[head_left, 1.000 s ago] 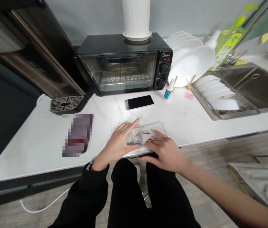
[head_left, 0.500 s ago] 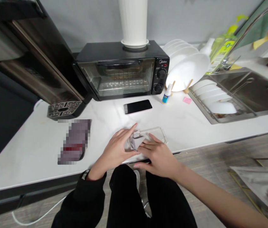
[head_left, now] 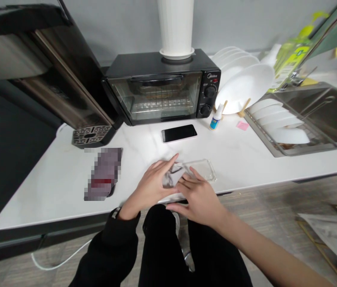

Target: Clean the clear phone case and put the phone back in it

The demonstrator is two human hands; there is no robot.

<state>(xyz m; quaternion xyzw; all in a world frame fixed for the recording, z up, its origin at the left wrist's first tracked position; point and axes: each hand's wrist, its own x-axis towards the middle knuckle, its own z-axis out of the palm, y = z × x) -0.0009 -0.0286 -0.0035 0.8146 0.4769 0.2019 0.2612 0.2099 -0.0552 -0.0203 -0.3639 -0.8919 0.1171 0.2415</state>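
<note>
The clear phone case [head_left: 206,169] lies on the white counter [head_left: 37,191], close to its front edge and directly before us. Over its left part we see a crumpled grey cloth [head_left: 176,174]. Our left hand [head_left: 152,184] holds that end of the case, spread wide, with the thumb along the near edge and the forefinger reaching past the far one. Our right hand [head_left: 200,199] has its fingers bent together on the cloth and its thumb standing apart; we cannot tell whether the fingertips pinch the fabric or only press it.

Just beyond the case, a dark-screened phone [head_left: 179,133] lies flat. To its right we find a small spray bottle [head_left: 215,117], upright, and a pink note [head_left: 242,125]. On our left lies a purplish object [head_left: 104,173], too pixelated for us to name, near a black machine [head_left: 92,135] with a slotted tray. Behind the phone stands a toaster oven [head_left: 156,97] bearing a white pot [head_left: 177,30]. White plates [head_left: 246,89] stand on edge beside it, left of the sink [head_left: 332,115].
</note>
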